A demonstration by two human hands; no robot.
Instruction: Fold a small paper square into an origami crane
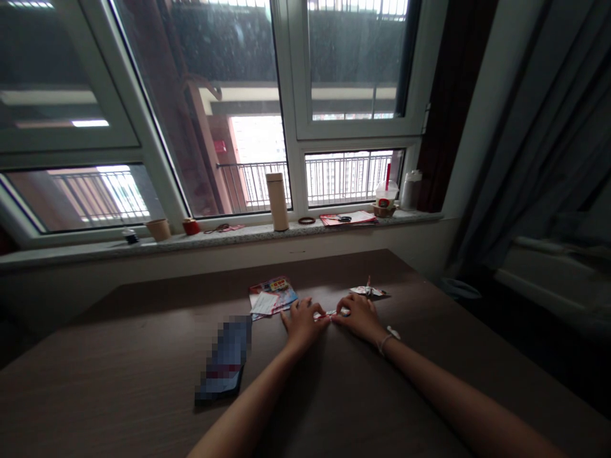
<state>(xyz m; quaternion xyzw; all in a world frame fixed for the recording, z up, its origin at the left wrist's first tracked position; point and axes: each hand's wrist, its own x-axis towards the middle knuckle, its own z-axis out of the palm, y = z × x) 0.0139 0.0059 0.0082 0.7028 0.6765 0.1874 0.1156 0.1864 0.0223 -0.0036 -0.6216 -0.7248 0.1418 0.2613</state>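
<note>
Between my two hands, low over the brown table (143, 356), is a small piece of white and red folded paper (330, 314). My left hand (303, 324) pinches its left end, thumb and fingers together. The right end is pinched by my right hand (359, 316), which has a thin bracelet at the wrist. My fingers cover much of the paper, so its full shape is hidden. Just beyond my right hand sits a folded paper figure (368, 291) with a raised point. Printed leaflets (281, 291) with a white slip (265, 303) on top lie beyond my left hand.
A phone (224, 359), its screen pixelated, lies left of my left forearm. Along the windowsill (238, 234) stand a paper cup (158, 229), a red spool (191, 226), a beige bottle (277, 202), papers with scissors (344, 219), a drink cup (386, 194) and a pale bottle (411, 191).
</note>
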